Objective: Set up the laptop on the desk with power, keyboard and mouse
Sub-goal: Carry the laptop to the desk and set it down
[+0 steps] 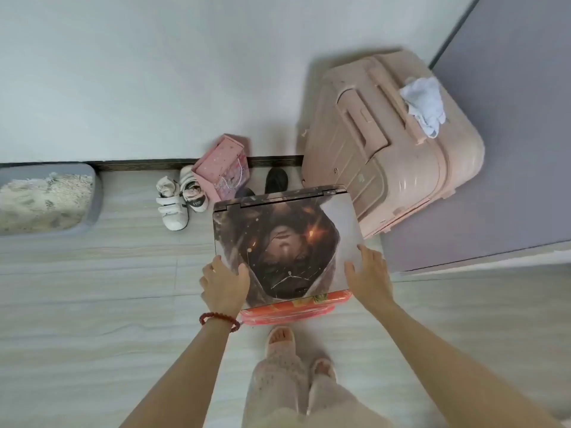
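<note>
A closed laptop (287, 239) with a dark printed picture on its lid lies flat over an orange-red box (293, 310), straight ahead of me near the floor. My left hand (224, 285), with a red bead bracelet on the wrist, grips the lid's near left corner. My right hand (369, 276) holds the near right edge, thumb on top of the lid. No desk, power cable, keyboard or mouse is in view.
A pink suitcase (392, 143) with a white cloth (425, 105) stands right of the laptop on a grey mat (509, 180). Small shoes (177, 202), a pink box (222, 168) and a grey litter tray (46, 199) sit along the wall. My feet (279, 338) stand just behind the orange-red box.
</note>
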The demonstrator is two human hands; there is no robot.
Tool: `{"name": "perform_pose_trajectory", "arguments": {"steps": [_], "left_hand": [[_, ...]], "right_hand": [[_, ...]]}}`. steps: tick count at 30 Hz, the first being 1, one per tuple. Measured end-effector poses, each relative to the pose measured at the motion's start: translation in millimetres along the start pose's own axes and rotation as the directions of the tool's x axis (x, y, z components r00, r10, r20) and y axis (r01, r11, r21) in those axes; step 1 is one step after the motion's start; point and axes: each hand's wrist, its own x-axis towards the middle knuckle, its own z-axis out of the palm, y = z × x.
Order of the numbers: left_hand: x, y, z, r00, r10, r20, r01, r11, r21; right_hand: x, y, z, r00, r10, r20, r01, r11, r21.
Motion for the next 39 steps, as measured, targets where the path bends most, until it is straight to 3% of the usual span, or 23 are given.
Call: {"name": "perform_pose_trajectory", "arguments": {"steps": [3, 6, 11, 17, 22, 28, 32, 35, 39], "left_hand": [[39.5, 0.4, 28.4, 0.995, -0.074, -0.061, 0.081, 0.990, 0.112], [71.7, -4.5, 53.3, 0.992, -0.113, -0.051, 0.117, 0.990, 0.084], [99.0, -12.0, 68.3, 0.982, -0.189, -0.016, 0.188, 0.981, -0.052], [104.5, -6.7, 62.3, 0.967, -0.255, -0.002, 0.251, 0.954, -0.167], [83.1, -12.9, 54.7, 0.964, -0.261, -0.061, 0.245, 0.950, -0.192], [27.8, -29.5, 7.5, 0.934, -0.328, -0.144, 0.279, 0.917, -0.284], [-29.2, -55.4, -43.3, 0.876, -0.439, -0.202, 0.341, 0.858, -0.385], [-69.7, -82.0, -77.9, 0.810, -0.533, -0.242, 0.384, 0.796, -0.467], [-128.5, -127.9, -120.5, 0.701, -0.661, -0.268, 0.419, 0.686, -0.595]], "right_hand": [[51.1, 8.9, 19.5, 0.999, 0.045, -0.029, -0.048, 0.993, -0.104], [90.3, 19.4, 39.2, 0.995, 0.096, -0.017, -0.098, 0.989, -0.109], [125.6, 34.5, 55.3, 0.983, 0.114, 0.146, -0.134, 0.982, 0.131], [127.5, 30.0, 56.5, 0.974, 0.203, 0.098, -0.220, 0.947, 0.234], [114.1, 24.9, 46.4, 0.979, 0.183, 0.094, -0.200, 0.953, 0.230], [73.6, -11.4, 20.2, 0.991, 0.071, 0.111, -0.090, 0.981, 0.172], [27.8, -58.2, -0.2, 0.983, -0.110, 0.144, 0.092, 0.988, 0.127], [-8.8, -95.4, -6.5, 0.938, -0.304, 0.165, 0.285, 0.950, 0.129], [-66.2, -152.0, 1.3, 0.848, -0.444, 0.289, 0.452, 0.891, 0.043]]}}
